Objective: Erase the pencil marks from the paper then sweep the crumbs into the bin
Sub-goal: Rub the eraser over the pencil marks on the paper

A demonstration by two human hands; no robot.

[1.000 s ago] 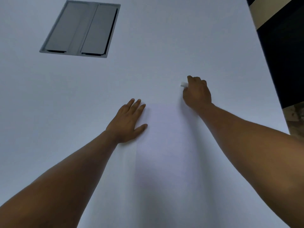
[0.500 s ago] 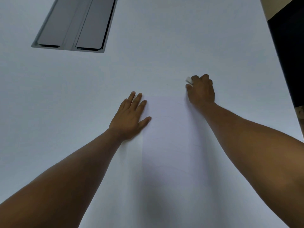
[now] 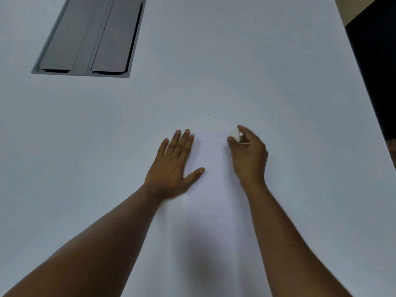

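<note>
A white sheet of paper (image 3: 212,189) lies on the white table (image 3: 214,61), running from the near edge up between my arms; faint lines show on it, and any pencil marks are too pale to tell. My left hand (image 3: 174,166) rests flat on the sheet's left side, fingers spread. My right hand (image 3: 249,156) is closed around a small white eraser (image 3: 235,133) at the sheet's upper right corner, the eraser sticking out at my fingertips. A tiny dark speck (image 3: 214,117) sits just beyond the paper.
A grey recessed hatch with two flaps (image 3: 90,37) is set into the table at the far left. The table's right edge (image 3: 364,97) runs diagonally, with dark floor beyond it. No bin is in view.
My right hand with the eraser has shifted left and nearer, onto the sheet's top corner. My left hand has stayed pressed on the paper. The view has tilted slightly.
</note>
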